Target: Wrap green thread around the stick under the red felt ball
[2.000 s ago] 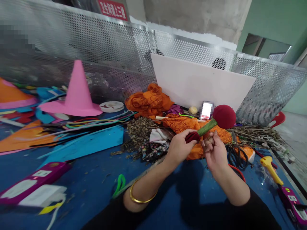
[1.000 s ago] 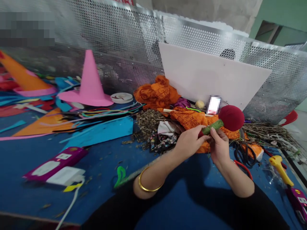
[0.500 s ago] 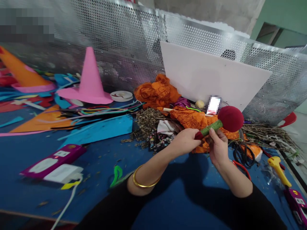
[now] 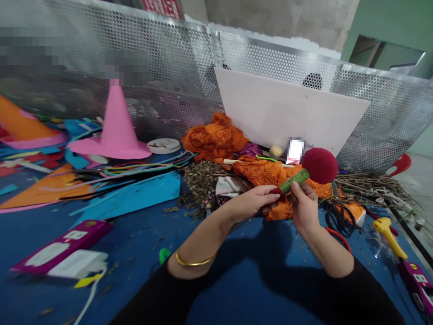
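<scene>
A dark red round-headed stick (image 4: 319, 165), its handle wrapped in a green band (image 4: 293, 181), is held up in both hands above the front of the table. My left hand (image 4: 259, 198) grips the dark red lower end of the handle. My right hand (image 4: 305, 201) pinches the green band with thumb and fingers just below the round head. What the head is made of I cannot tell; it looks like cloth. Behind the stick lies crumpled orange patterned cloth (image 4: 260, 170), with a lit phone (image 4: 295, 151) leaning against the white board (image 4: 287, 104).
Dried plant bits (image 4: 200, 180) lie left of my hands. Farther left are a pink cone hat (image 4: 117, 122), blue foam sheet (image 4: 149, 194) and a purple power strip (image 4: 91, 228) with a white plug. A yellow glue gun (image 4: 389, 234) and black cable coil (image 4: 338, 216) lie right.
The camera view has shifted slightly, so the table items sit farther left and lower. Both hands still hold the stick; the left fingers have shifted a little on the handle's lower end.
</scene>
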The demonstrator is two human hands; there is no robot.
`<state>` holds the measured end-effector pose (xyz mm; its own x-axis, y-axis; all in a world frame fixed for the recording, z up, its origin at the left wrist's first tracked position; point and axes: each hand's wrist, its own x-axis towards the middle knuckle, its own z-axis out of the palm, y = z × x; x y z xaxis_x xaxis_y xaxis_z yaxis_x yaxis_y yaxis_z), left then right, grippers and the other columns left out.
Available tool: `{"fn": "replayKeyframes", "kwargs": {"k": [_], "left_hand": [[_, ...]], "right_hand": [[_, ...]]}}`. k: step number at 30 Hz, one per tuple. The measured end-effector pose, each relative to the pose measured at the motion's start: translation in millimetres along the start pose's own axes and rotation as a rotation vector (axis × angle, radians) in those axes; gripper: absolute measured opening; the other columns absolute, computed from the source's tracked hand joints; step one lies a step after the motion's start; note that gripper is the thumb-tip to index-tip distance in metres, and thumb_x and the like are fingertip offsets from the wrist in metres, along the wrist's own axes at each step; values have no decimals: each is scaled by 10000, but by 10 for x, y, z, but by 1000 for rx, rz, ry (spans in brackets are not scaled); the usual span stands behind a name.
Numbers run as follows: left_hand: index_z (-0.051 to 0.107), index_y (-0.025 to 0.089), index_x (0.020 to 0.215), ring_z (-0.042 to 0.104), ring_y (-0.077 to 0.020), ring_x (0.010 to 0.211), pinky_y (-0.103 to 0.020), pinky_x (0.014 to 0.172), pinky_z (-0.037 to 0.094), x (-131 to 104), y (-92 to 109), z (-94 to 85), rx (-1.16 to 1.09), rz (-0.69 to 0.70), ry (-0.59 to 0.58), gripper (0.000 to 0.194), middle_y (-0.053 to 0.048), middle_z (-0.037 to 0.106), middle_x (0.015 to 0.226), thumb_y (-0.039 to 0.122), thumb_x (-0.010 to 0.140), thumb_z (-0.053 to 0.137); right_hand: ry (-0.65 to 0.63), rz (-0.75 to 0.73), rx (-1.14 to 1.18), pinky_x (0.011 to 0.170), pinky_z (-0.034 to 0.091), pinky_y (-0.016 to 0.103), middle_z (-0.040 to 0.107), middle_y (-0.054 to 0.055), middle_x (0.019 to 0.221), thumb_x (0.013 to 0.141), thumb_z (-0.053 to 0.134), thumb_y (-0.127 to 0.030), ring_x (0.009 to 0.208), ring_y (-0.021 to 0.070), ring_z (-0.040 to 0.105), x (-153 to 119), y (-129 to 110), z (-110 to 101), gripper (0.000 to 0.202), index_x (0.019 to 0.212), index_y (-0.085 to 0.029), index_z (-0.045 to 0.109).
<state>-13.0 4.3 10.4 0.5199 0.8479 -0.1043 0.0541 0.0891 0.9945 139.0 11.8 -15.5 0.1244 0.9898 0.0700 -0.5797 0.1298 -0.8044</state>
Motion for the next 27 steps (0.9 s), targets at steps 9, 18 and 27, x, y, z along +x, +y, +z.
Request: {"fn": "replayKeyframes", "kwargs": {"k": [9,18,27], "left_hand": [[500,174,756,343,-67,442,-209,450,238,18,-1,49,109,-25,126,303,80,415,507,453,777,618],[615,125,966,492,-121,684,-217,599,388,88,-68,90,129,119,238,354,0,564,760,416,765,607],[620,156,1092,624,-220,993,-345,947,458,158,-133,61,369,213,318,329,-71,695,1047,297,800,560]], "right_hand": [[-8,-10,20,493,251,230,453,-91,515,593,848,-347,466,43,304,28,-27,-5,305,711,-165,633],[71,29,106,453,296,221,286,-115,499,727,730,-516,432,44,228,44,-44,25,455,616,-206,417],[-55,-56,-17,434,205,213,329,-100,447,723,748,-470,407,34,241,-12,-151,-12,343,671,-149,638]]}}
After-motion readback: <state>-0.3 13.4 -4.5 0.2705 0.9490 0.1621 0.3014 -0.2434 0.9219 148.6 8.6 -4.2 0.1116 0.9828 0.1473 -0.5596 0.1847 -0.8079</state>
